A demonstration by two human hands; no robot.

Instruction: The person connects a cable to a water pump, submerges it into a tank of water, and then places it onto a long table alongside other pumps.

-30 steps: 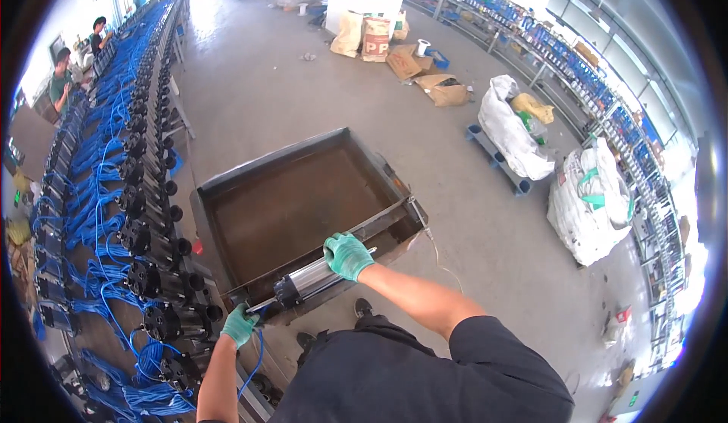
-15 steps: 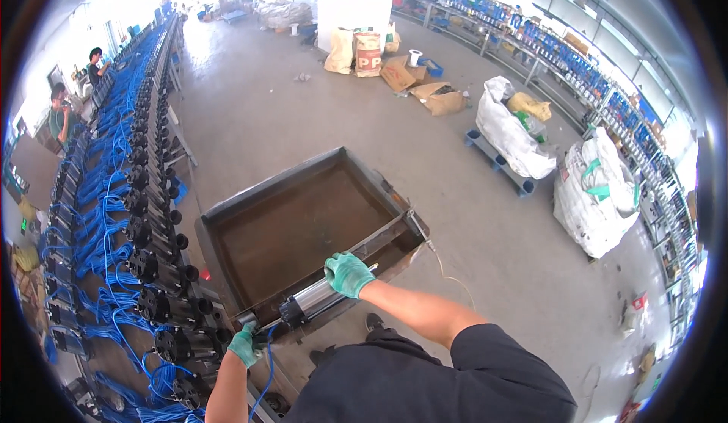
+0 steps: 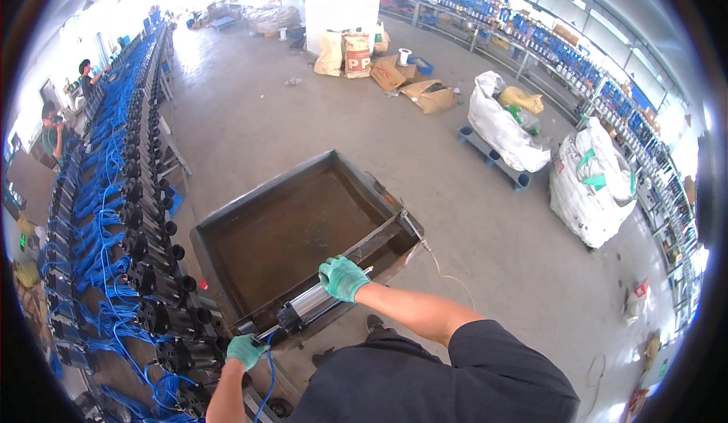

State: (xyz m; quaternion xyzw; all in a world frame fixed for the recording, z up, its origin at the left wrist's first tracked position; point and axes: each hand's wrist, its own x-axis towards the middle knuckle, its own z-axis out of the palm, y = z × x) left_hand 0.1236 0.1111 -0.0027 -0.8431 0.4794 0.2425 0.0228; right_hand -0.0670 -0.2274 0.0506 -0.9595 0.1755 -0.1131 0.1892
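Note:
A silver cylindrical motor (image 3: 309, 302) with a black end lies slantwise over the near edge of a metal tank (image 3: 262, 182) holding brownish liquid. My right hand (image 3: 343, 277), in a green glove, is closed over the upper right part of the cylinder. At the motor's lower left end, my gloved left hand (image 3: 245, 350) has its fingers closed around the thin end piece, which the glove partly hides. A blue cable (image 3: 271, 377) hangs down beside that hand.
On the left, a long bench carries rows of black-ended motors (image 3: 155, 318) and blue cables (image 3: 98, 230). A metal bar (image 3: 371, 239) crosses the tank's right side. White sacks (image 3: 591, 188) and a blue pallet (image 3: 493, 158) stand right. Two people sit beyond the bench.
The view has shifted slightly, with the surroundings sliding left. My left hand has tilted and sits a little lower by the motor's end. My right hand keeps its grip.

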